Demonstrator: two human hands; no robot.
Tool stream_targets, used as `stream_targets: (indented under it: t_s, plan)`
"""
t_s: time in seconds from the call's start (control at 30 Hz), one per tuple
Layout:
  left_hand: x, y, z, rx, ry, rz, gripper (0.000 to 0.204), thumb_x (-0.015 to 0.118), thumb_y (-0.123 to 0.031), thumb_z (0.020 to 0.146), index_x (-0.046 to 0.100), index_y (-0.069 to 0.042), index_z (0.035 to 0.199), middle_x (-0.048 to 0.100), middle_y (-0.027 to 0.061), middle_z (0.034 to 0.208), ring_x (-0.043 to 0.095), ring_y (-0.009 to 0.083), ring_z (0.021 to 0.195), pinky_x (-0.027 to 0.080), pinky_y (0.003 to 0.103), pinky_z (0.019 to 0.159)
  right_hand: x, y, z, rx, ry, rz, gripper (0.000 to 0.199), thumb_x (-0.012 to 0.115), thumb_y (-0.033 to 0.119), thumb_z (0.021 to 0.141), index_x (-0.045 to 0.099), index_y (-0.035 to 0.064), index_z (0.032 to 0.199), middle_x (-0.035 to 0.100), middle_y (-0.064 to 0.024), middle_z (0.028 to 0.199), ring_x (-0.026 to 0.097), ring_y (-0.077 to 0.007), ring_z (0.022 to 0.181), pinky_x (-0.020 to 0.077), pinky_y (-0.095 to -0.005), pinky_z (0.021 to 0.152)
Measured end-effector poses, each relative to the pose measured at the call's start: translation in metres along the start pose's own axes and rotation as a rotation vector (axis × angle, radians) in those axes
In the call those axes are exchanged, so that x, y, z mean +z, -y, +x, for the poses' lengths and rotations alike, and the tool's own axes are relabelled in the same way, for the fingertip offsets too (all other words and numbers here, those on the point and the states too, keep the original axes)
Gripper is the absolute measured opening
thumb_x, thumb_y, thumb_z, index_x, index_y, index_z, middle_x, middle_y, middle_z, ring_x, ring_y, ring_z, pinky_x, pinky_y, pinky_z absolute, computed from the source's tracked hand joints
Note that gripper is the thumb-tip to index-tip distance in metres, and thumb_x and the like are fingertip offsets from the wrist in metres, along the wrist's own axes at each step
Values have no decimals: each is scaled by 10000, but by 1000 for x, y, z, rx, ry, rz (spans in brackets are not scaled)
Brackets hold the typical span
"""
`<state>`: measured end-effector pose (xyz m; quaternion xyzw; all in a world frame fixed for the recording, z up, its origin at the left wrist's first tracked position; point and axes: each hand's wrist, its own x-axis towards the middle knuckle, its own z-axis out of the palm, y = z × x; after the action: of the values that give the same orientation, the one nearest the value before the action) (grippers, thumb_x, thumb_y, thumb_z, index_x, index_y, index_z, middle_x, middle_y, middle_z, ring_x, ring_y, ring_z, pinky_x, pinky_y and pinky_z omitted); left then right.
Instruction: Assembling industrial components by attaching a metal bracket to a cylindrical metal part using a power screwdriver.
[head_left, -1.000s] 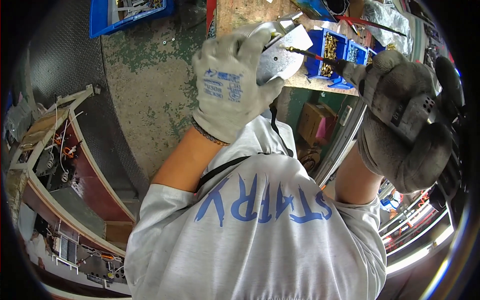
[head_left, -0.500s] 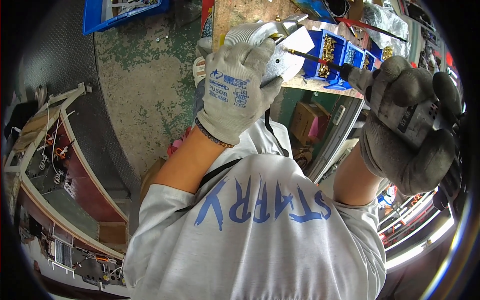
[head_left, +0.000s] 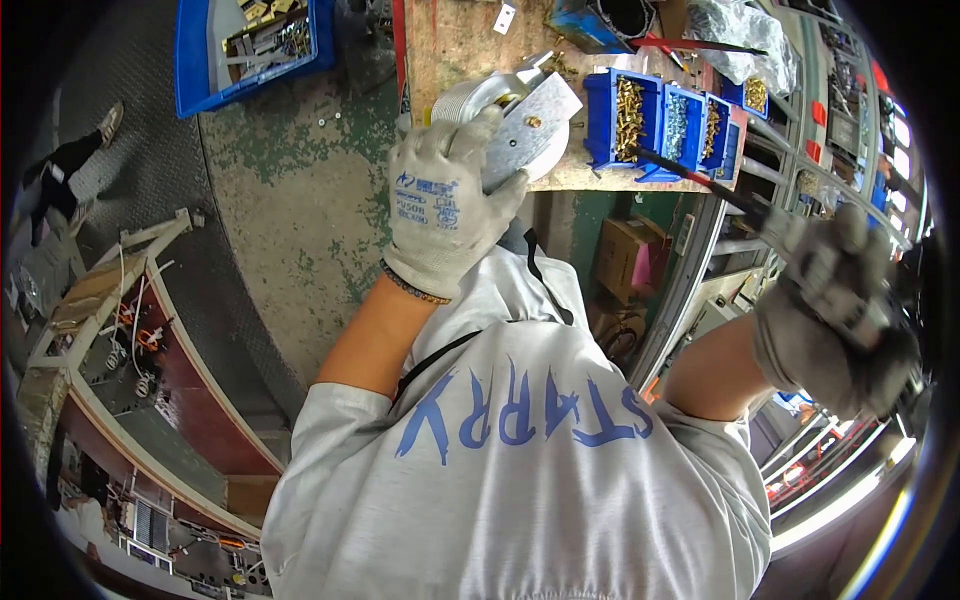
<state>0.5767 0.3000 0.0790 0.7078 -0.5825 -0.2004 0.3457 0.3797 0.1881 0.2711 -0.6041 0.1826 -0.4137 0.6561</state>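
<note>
My left hand (head_left: pixel 440 195), in a light grey work glove, grips a silvery round metal part (head_left: pixel 520 140) at the near edge of the workbench. The part has a ribbed rim and a flat plate, and a brass-coloured screw (head_left: pixel 533 121) stands up from that plate. On the right, my gloved right hand (head_left: pixel 835 310), smeared by motion, is closed around a power screwdriver (head_left: pixel 735 198). Its long dark bit, with a red band, points left and ends by the front of the screw bins, apart from the metal part.
Blue bins (head_left: pixel 597 130) of brass and silvery screws stand on the wooden workbench (head_left: pixel 450 50) right of the part. Behind them lie a clear plastic bag (head_left: pixel 740 40) and a red-handled tool. A blue crate (head_left: pixel 185 70) of metal pieces is at far left; a cardboard box (head_left: pixel 625 265) sits below the bench.
The screwdriver has pulled away from the plate to the right, and its bit has left the screw, which now stands exposed. My left hand still holds the part; the view has shifted slightly.
</note>
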Motion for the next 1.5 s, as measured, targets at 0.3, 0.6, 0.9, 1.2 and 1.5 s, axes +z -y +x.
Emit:
stream_targets:
  t_s: [0.3, 0.6, 0.9, 1.2, 1.5]
  plan:
    - [-15, -78, 2, 208, 285, -759, 630, 749, -153, 684, 512, 0, 1248, 630, 168, 909, 616, 343, 765, 496, 399, 701, 34, -45, -24, 3, -221, 96, 730, 620, 440, 869, 338, 68, 1430, 553, -195, 1082, 594, -256, 778, 539, -377, 653]
    - [-6, -81, -5, -167, 366, -694, 277, 671, -55, 849, 559, 42, 1084, 673, 93, 821, 638, 134, 737, 514, 286, 684, 12, -14, -37, 232, -403, -893, 184, 605, 163, 912, 610, -20, 895, 586, -29, 674, 514, -92, 604, 434, -250, 557]
    - [-7, -81, -3, 68, 191, -356, 395, 679, -89, 793, 541, 0, 1152, 650, 209, 844, 647, 394, 759, 512, 428, 660, 0, -9, -49, 483, -468, -1000, 84, 659, 45, 821, 588, 14, 788, 523, 11, 648, 441, -47, 568, 363, -238, 505]
    - [-16, -92, -1, -120, 548, -684, 380, 688, -125, 776, 572, -15, 1120, 657, 178, 904, 654, 357, 801, 521, 410, 709, 18, -64, -61, 142, -597, 114, 685, 724, 193, 846, 319, 110, 1393, 437, -185, 1342, 519, -313, 1170, 444, -463, 1002]
    - [-25, -37, 31, 136, 91, -343, 442, 754, -157, 660, 618, -75, 1072, 604, 160, 1098, 589, 304, 1023, 518, 395, 762, 23, -72, -18, -154, -294, 208, 593, 573, 94, 917, 328, 169, 1451, 544, -167, 1051, 595, -184, 736, 528, -375, 597]
